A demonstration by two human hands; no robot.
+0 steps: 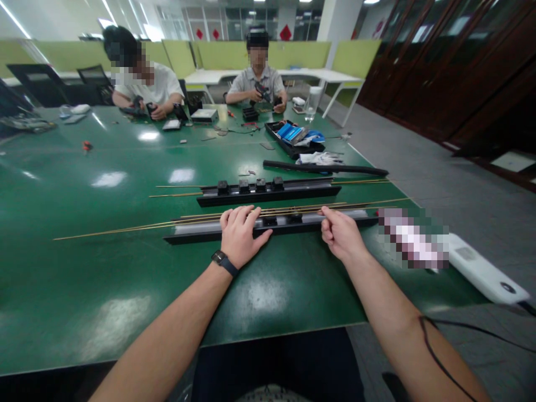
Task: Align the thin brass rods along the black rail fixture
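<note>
A long black channel (pixel 196 231) with a pale inside lies across the green table in front of me, with small black blocks (pixel 270 221) in it. Thin brass rods (pixel 125 230) run lengthwise along the channel and stick out past its ends. My left hand (pixel 240 237) lies over the channel and rods, fingers stretched out and thumb apart. Further right, my right hand (pixel 341 231) has its fingers curled, with index finger and thumb pinched at a brass rod. Behind sits a second black channel (pixel 268 195) carrying several black blocks and brass rods.
A black strip (pixel 326 168), white gloves (pixel 320 159) and a black tray (pixel 288 146) of blue packets lie farther back. At right is a white power strip (pixel 481 268) with a cable. Two people (pixel 146 84) work across the table (pixel 104 290).
</note>
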